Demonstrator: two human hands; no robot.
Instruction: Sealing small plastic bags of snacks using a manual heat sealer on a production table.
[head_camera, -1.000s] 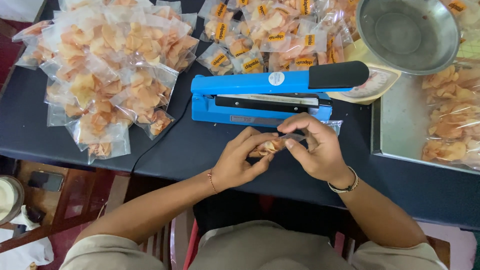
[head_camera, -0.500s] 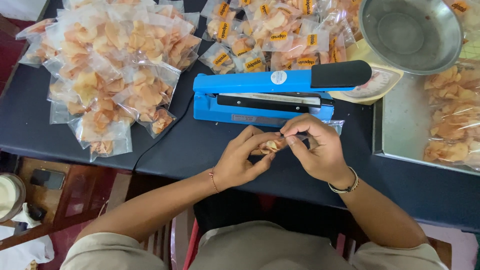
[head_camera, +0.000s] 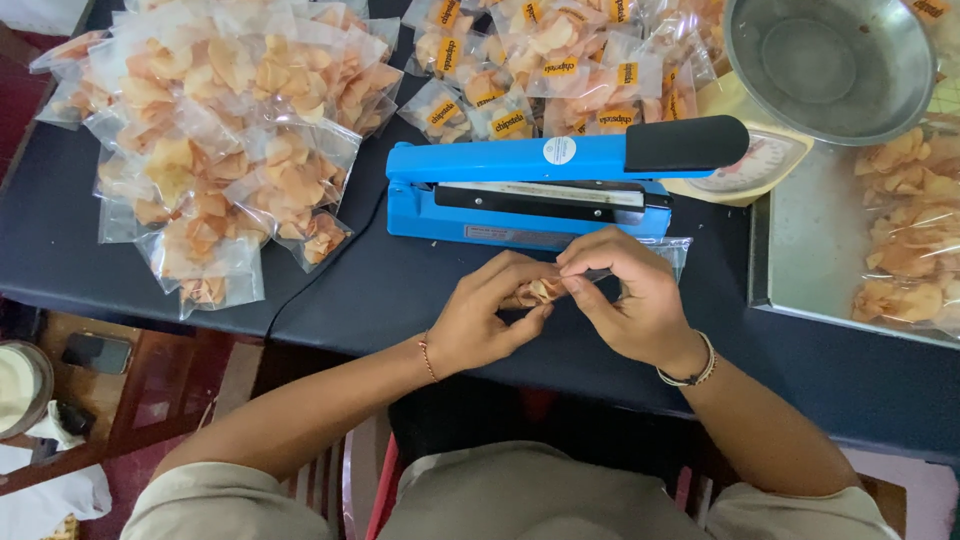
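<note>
Hands (head_camera: 560, 305) — both on chip packet (head_camera: 545, 291)

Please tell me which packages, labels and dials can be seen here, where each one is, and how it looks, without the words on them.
Small clear bag: held by left hand and right hand, pale snacks inside.
Unlabelled bags: heaped far left, clear, orange chips.
Labelled bags: behind the blue sealer, orange rectangular stickers.
Round sticker: white, on the sealer arm.
Scale dial: right of the sealer, cream.
Tray bags: far right.

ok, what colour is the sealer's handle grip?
Black, on a blue sealer; the grip shows clearly in the head view.
</note>
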